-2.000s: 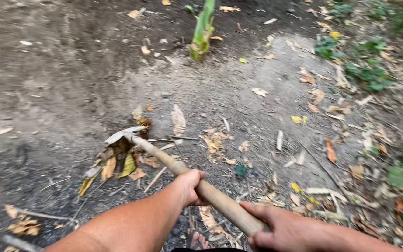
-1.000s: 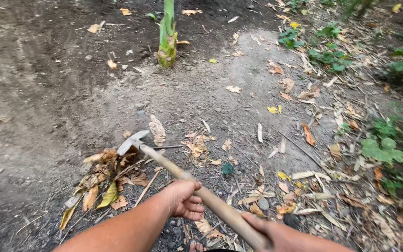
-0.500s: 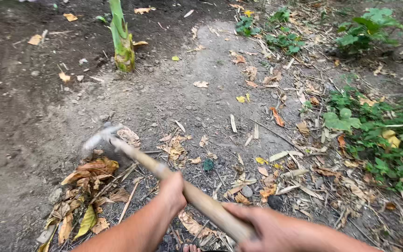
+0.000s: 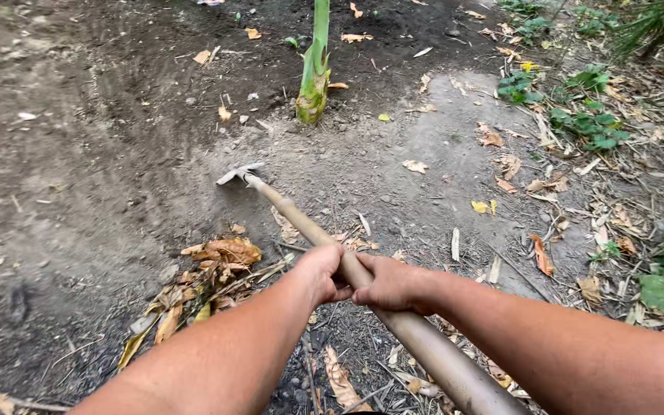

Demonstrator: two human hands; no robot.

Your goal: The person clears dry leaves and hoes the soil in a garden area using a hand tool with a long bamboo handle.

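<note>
Bare dirt ground (image 4: 101,154), scraped dark at far left; dry litter thick at right. Green stalk (image 4: 315,77) upright, far centre. Wooden-handled hoe (image 4: 309,227), blade resting on soil beyond heaped leaf pile (image 4: 209,269). Left hand (image 4: 323,270) and right hand (image 4: 393,283) touching, fingers wrapped tight around handle. Raking partly done.

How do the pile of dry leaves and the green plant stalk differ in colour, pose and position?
The pile of dry leaves is brown and yellow; the green plant stalk is fresh green. The leaves lie flat and heaped near the left hand; the stalk stands upright, farther off, beyond the hoe blade. Both sit on bare soil, apart from the hoe.
</note>
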